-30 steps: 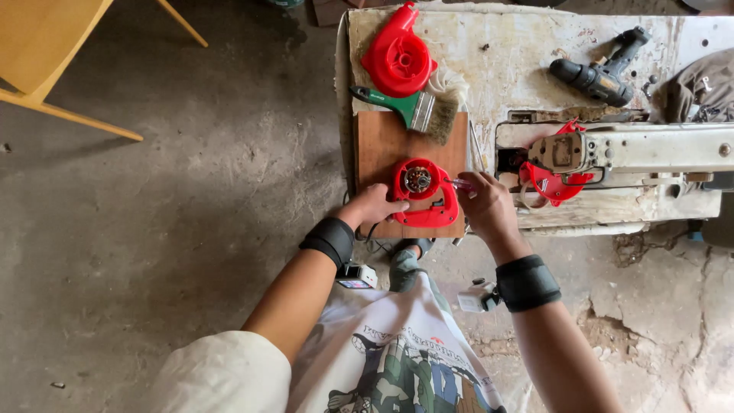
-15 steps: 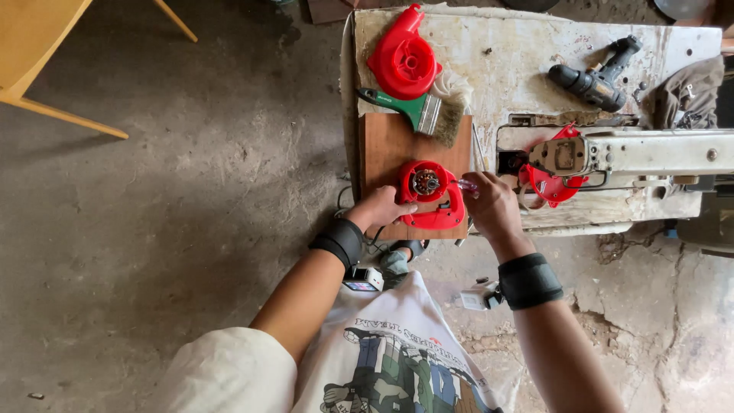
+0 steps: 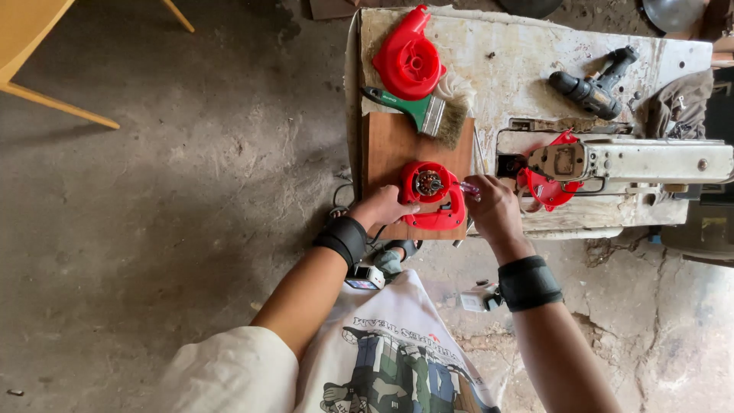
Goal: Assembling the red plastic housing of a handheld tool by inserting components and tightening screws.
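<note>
Both hands work at the near edge of the tabletop (image 3: pixel 535 61): the left hand (image 3: pixel 382 208) has its fingers closed on the red motor housing (image 3: pixel 430 195) lying on a wooden board (image 3: pixel 390 145), while the right hand (image 3: pixel 493 210) pinches a small purple-handled tool (image 3: pixel 469 188) against its side. Beyond lie a green-handled brush (image 3: pixel 417 109), a red blower cover (image 3: pixel 407 57) and a dark drill (image 3: pixel 592 84), with a grey machine (image 3: pixel 634 160) crowding the right. Since a moment ago, nothing has shifted except the view.

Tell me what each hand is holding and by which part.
The left hand steadies the red blower housing by its left edge. The right hand holds a small purple-tipped tool; the grip point is hidden.
</note>
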